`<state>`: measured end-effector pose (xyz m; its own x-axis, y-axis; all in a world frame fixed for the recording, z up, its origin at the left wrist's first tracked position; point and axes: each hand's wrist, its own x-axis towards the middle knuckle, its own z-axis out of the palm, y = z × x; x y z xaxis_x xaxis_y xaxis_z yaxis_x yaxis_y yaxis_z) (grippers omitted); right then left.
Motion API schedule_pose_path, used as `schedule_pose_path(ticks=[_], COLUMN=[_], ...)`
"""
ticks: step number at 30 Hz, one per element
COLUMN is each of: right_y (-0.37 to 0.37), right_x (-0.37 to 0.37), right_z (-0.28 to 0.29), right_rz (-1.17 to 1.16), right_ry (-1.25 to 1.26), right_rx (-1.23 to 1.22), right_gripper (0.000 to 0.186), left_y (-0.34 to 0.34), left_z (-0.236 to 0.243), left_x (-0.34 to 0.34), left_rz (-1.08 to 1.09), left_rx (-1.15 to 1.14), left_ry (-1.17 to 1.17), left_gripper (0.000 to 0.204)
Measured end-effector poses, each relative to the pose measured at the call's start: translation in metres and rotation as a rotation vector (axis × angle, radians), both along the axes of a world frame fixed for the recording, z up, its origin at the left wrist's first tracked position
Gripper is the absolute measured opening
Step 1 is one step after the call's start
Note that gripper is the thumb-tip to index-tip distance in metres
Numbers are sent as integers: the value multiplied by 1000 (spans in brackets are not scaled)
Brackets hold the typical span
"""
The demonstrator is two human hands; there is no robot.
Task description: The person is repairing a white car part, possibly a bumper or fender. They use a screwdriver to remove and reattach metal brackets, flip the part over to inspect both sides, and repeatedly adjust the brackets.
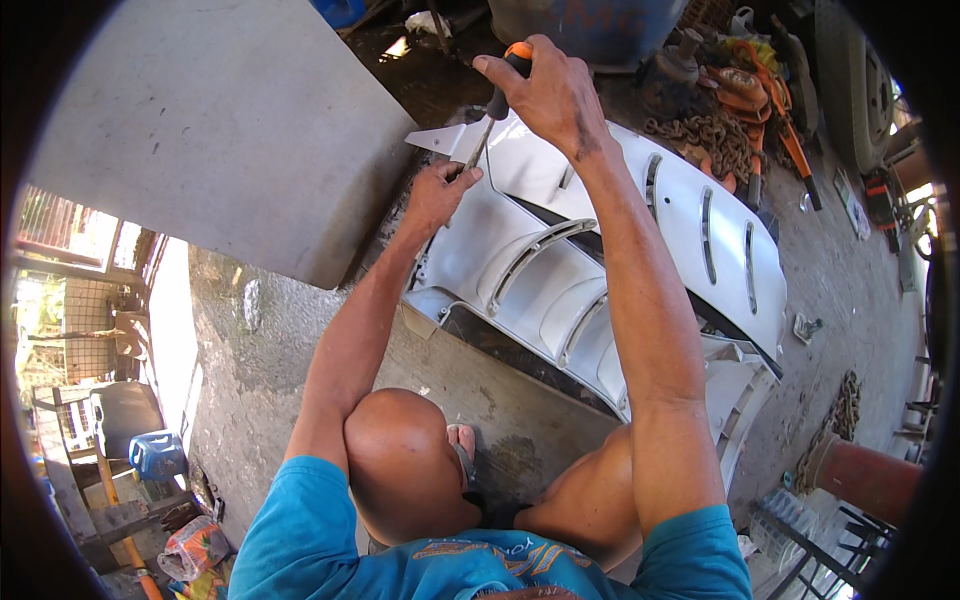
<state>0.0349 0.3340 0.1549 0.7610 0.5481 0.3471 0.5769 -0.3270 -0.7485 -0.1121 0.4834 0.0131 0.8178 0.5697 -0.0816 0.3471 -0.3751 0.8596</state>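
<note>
My right hand (560,98) is closed around the orange-and-black handle of a screwdriver (498,103), which slants down and to the left. Its shaft ends by the fingers of my left hand (438,196), at the far left corner of a white vented panel (690,235). Thumb and fingers of that left hand are pinched together around the tip. Whatever they hold there is hidden. The panel looks like a vehicle body part, with curved slots and raised scoops. It lies on the floor in front of my knees.
A large grey flat sheet (230,120) stands at the left of the panel. A rusty chain (715,145) with orange tackle and a wheel (858,90) are at the far right. A dark drum (590,28) is beyond my right hand. A blue jug (157,455) sits at the left.
</note>
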Motion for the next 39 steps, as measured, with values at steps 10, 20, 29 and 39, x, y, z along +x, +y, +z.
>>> schedule_pose_path(ticks=[10,20,29,39], right_y=[5,1,11,9], right_x=[2,-5,-8,-11], right_z=[-6,-7,-1,14], right_rz=[-19,-17,-91,209], right_ry=[-102,-145,-338,-192], right_rx=[-41,-63,-197,-14], right_gripper=[79,68,53,39], left_y=[4,7,11,8], left_z=[-6,-6,-13,-4], left_x=[-1,-7,-14,-19], left_rz=[-24,-46,-94,-100], left_rx=[61,77,176,198], left_ry=[-47,1,-64,-28], left_gripper=[45,45,37,38])
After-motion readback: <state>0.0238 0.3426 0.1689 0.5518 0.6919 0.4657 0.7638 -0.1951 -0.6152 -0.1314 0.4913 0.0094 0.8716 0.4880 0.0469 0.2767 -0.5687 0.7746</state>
